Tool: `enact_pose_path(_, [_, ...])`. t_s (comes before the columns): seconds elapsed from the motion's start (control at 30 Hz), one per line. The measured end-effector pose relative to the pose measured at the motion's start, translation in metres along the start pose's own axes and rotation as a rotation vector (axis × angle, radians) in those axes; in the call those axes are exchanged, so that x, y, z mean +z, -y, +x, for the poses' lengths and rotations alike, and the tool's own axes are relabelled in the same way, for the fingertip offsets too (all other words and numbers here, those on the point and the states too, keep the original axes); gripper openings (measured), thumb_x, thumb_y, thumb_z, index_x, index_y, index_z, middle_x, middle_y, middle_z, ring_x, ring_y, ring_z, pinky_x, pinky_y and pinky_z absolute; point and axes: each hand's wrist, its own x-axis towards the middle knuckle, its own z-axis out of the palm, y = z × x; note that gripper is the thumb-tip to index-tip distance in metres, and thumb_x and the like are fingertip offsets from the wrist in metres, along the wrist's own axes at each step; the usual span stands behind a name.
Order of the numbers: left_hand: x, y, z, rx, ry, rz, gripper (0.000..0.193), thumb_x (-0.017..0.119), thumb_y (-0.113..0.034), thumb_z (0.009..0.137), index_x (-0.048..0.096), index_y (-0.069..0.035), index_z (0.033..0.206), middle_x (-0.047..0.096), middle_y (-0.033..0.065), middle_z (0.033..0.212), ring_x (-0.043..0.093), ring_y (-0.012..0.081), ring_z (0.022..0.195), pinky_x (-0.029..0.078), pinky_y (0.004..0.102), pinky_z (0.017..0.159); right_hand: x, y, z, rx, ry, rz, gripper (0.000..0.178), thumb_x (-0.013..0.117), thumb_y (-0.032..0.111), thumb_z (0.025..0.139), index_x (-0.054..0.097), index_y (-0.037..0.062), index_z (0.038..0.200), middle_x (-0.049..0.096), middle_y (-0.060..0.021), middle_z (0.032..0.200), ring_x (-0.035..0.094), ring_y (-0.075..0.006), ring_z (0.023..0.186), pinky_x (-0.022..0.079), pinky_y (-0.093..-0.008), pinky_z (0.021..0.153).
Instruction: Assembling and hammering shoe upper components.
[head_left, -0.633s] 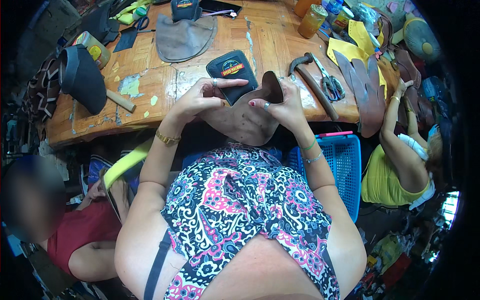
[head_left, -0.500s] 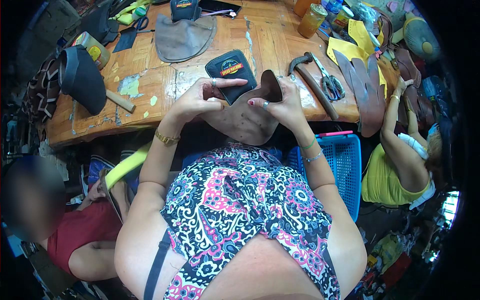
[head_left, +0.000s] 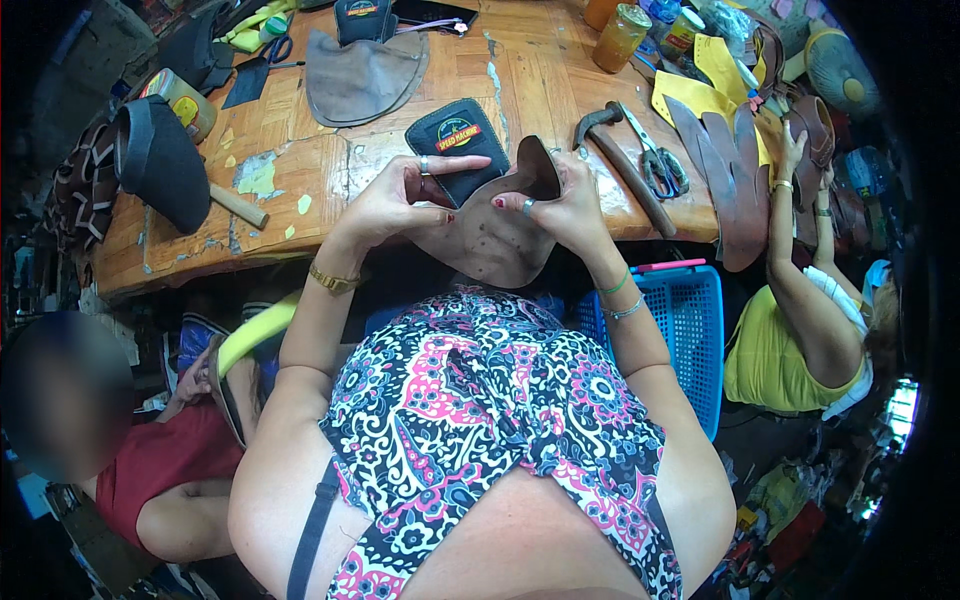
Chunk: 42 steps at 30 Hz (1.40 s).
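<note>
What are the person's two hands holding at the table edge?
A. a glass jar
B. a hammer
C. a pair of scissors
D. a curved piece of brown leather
D: both the left hand and the right hand grip a curved piece of brown leather, while the hammer and the scissors lie untouched on the wooden table.

The left hand [head_left: 395, 195] has changed its shape. Before, its fingers were curled down onto the brown leather piece [head_left: 495, 235], close to the black pouch [head_left: 462, 148]. Now one finger sticks out straight, pointing toward the right hand [head_left: 565, 205], just below the black pouch. The top flap of the brown leather piece now stands a bit higher beside the pouch.
</note>
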Motion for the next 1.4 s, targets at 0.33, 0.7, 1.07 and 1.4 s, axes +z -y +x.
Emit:
enact_pose_path(0.33, [0.013, -0.013, -0.001, 0.031, -0.089, 0.067, 0.062, 0.071, 0.004, 0.08, 0.063, -0.005, 0.141, 0.07, -0.0016, 0.084, 0.055, -0.0012, 0.07, 0.044, 0.0161, 0.061, 0.002, 0.001, -0.001, -0.026, -0.045, -0.027, 0.041, 0.092, 0.011, 0.074, 0.072, -0.0016, 0.108, 0.074, -0.0067, 0.093, 0.067, -0.0115, 0.086, 0.053, -0.0285, 0.077])
enact_pose_path(0.7, [0.018, -0.008, -0.001, 0.014, -0.141, 0.087, 0.057, 0.066, 0.013, 0.08, 0.065, 0.001, 0.136, 0.072, 0.0022, 0.103, 0.055, -0.0019, 0.075, 0.047, 0.0167, 0.066, 0.001, -0.005, -0.002, 0.027, -0.02, 0.056, 0.037, 0.089, 0.008, 0.077, 0.071, -0.0027, 0.108, 0.075, -0.0075, 0.093, 0.068, -0.0118, 0.086, 0.054, -0.029, 0.078])
enact_pose_path(1.07, [0.016, 0.013, 0.001, 0.058, -0.159, 0.131, 0.057, 0.065, 0.015, 0.081, 0.063, 0.001, 0.137, 0.069, 0.0055, 0.119, 0.059, 0.001, 0.085, 0.05, 0.0183, 0.074, 0.008, -0.02, -0.003, 0.062, -0.036, 0.147, 0.035, 0.088, 0.007, 0.077, 0.071, -0.0031, 0.106, 0.075, -0.0069, 0.093, 0.067, -0.0105, 0.087, 0.053, -0.0292, 0.078])
enact_pose_path(1.4, [0.031, 0.017, -0.002, 0.132, -0.25, 0.11, 0.054, 0.065, 0.015, 0.084, 0.063, 0.002, 0.137, 0.068, 0.0093, 0.13, 0.064, 0.0058, 0.104, 0.053, 0.0199, 0.088, 0.008, -0.009, -0.003, 0.043, -0.08, 0.141, 0.029, 0.085, 0.004, 0.079, 0.071, -0.0032, 0.103, 0.075, -0.007, 0.092, 0.067, -0.0097, 0.085, 0.053, -0.0284, 0.076])
